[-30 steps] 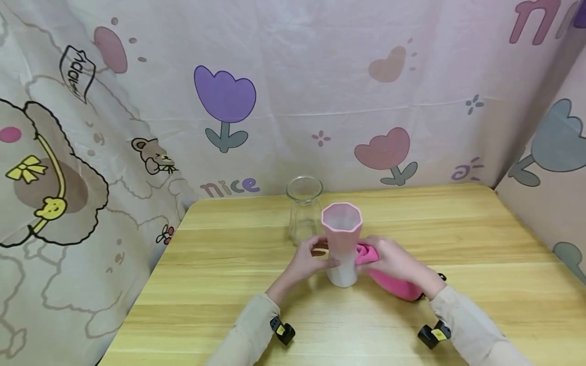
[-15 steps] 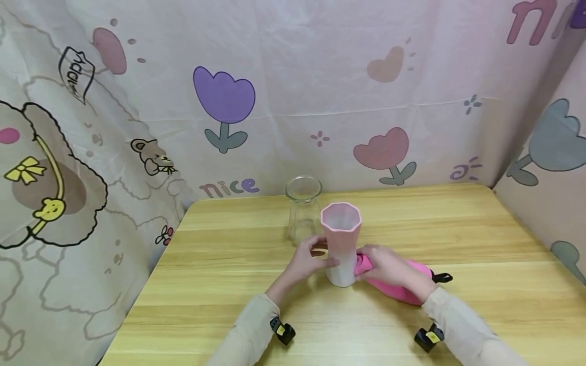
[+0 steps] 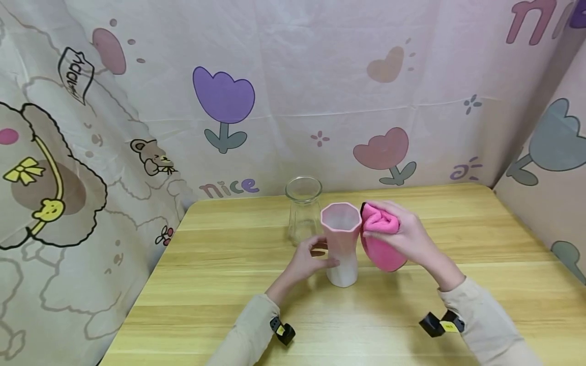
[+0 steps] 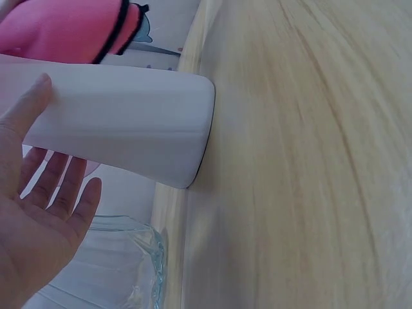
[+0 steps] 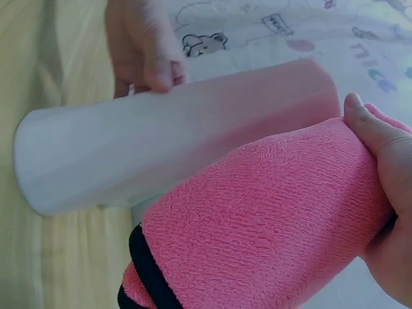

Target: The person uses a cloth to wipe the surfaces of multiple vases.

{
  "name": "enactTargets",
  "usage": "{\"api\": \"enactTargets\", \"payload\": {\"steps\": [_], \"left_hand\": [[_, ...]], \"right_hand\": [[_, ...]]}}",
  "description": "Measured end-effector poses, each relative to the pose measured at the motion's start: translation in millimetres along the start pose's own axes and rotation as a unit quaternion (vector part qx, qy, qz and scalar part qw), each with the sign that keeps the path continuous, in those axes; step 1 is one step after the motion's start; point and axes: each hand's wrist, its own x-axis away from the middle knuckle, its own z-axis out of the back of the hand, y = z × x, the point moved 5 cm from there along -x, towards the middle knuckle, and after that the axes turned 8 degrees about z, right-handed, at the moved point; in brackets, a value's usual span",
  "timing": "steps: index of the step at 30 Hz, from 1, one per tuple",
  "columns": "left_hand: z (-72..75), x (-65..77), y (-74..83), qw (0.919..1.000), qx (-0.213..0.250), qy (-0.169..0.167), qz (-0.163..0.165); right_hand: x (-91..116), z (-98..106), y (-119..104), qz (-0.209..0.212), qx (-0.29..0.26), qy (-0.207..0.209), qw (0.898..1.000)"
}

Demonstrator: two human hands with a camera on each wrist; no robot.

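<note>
A pink-to-white vase [image 3: 342,254] with an angular rim stands upright on the table. My left hand [image 3: 305,259] steadies it from the left, with the thumb on the near side and the fingers behind, as the left wrist view shows of the white lower part [image 4: 135,116]. In my right hand [image 3: 407,231] I grip a bunched pink towel [image 3: 384,251] with black edging. The towel is right at the vase's upper right side, just below the rim. Seen from the right wrist, the towel [image 5: 257,219] overlaps the vase [image 5: 129,141], and my thumb is close to its rim.
A clear glass vase [image 3: 304,216] stands behind and left of the pink one, near the table's back edge. Printed curtains [image 3: 284,91] hang behind and beside the wooden table [image 3: 220,284]. A small black camera is worn on each wrist.
My right hand has lifted the towel from beside the vase's lower part up to near its rim. The vase and my left hand have stayed in place.
</note>
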Motion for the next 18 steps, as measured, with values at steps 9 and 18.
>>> {"api": "enactTargets", "payload": {"steps": [9, 18], "left_hand": [[-1.5, 0.2, 0.5, 0.9999, 0.010, -0.004, -0.007], [-0.5, 0.9, 0.9, 1.0000, 0.005, -0.005, -0.007]], "right_hand": [[1, -11, 2, 0.004, -0.011, -0.010, 1.000], [23, -41, 27, -0.047, -0.032, -0.118, 0.991]]}}
